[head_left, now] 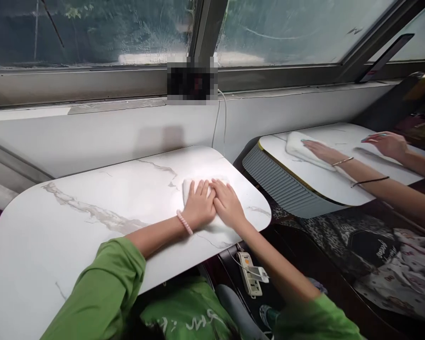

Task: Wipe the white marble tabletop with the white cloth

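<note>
Both of my hands press side by side on a folded white cloth (188, 187) near the right end of a white marble-patterned table (102, 189). My left hand (200, 205), with a pink bead bracelet at the wrist, lies flat with its fingers spread over the cloth. My right hand (228, 203) touches it at the thumb side and also rests open on the cloth. Part of the cloth is hidden under the hands.
At the right, another person's hand (320, 150) lies on a white cloth (295, 146) on a second table (343, 134); their other hand hovers nearby. A power strip (248, 274) sits below my table. Windows and a ledge run behind.
</note>
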Demonstrator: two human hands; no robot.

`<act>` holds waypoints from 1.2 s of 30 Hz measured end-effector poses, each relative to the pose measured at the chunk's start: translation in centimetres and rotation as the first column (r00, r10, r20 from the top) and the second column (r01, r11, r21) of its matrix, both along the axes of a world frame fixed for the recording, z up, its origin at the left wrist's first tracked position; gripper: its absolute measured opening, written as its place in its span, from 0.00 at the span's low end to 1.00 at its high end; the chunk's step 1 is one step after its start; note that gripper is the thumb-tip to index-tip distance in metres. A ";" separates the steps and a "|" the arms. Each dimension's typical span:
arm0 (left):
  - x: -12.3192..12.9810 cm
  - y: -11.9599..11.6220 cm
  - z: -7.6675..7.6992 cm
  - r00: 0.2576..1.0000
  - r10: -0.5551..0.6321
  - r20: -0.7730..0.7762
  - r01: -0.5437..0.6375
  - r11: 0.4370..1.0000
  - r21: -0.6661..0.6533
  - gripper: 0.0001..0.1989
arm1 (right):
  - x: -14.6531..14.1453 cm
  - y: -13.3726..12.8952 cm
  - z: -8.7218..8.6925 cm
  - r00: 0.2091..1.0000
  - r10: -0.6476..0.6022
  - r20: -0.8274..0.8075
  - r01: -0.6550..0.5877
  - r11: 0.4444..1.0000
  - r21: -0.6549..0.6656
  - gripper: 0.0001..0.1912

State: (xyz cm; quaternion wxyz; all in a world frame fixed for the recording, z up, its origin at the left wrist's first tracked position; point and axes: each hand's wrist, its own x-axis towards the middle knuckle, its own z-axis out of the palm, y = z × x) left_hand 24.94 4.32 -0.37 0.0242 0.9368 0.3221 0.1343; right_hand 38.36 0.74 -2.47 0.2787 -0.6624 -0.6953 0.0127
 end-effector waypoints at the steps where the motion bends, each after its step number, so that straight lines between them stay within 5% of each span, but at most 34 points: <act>1: -0.9 -1.1 0.1 1.000 -0.023 -0.004 0.023 1.000 -0.003 0.25 | -0.9 -1.5 0.0 1.000 -0.001 0.012 0.001 1.000 0.002 0.27; 5: -3.9 -4.1 0.2 0.995 -0.091 -0.031 0.091 0.996 0.004 0.27 | -3.7 -5.4 0.2 0.998 0.030 0.048 -0.030 1.000 0.004 0.30; 9: -4.8 -3.9 0.2 0.991 -0.121 -0.066 0.121 0.993 0.000 0.28 | -4.4 -5.3 0.2 0.998 0.025 0.056 -0.024 1.000 -0.019 0.31; 13: -4.0 -0.6 0.1 0.996 -0.077 -0.051 0.076 0.997 -0.009 0.28 | -3.8 -1.4 0.1 1.000 0.025 0.016 -0.025 1.000 -0.017 0.29; 25: -1.9 16.8 0.0 0.988 0.148 0.046 -0.147 0.989 -0.032 0.22 | -2.9 18.3 0.8 0.998 0.031 -0.058 -0.032 0.999 -0.025 0.21; 30: -1.5 18.6 -0.4 0.976 0.216 0.029 -0.215 0.975 -0.049 0.22 | -2.6 20.5 0.7 0.996 0.064 -0.054 -0.065 0.998 -0.013 0.20; 36: -1.6 17.5 -0.5 0.963 0.270 0.008 -0.269 0.961 -0.069 0.23 | -2.9 19.6 0.8 0.995 0.080 -0.051 -0.082 0.996 -0.021 0.21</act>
